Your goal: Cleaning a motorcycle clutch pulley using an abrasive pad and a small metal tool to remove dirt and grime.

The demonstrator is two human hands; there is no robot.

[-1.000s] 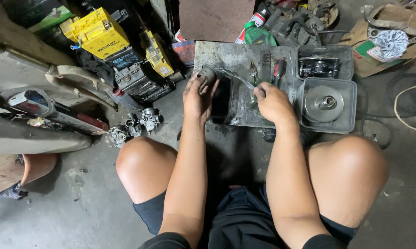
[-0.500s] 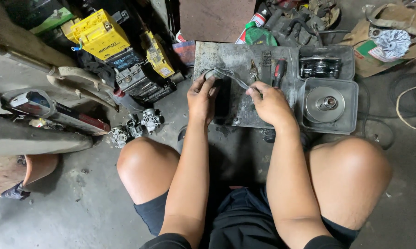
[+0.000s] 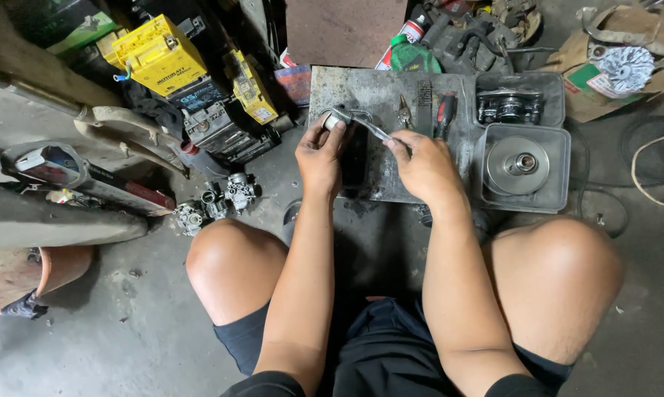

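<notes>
A small round metal part (image 3: 334, 120) sits upright on the plate; a thin shiny wrench (image 3: 369, 129) grips it, angled rightward.

I see bare concrete floor (image 3: 111, 353) carrying a metal plate (image 3: 369, 92), yellow batteries (image 3: 159, 51), carburetors (image 3: 214, 202), grey tray (image 3: 560, 198).

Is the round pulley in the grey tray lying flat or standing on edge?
Lying flat. The pulley shows its full round face and centre hub to the camera, sitting inside the grey tray.
</notes>
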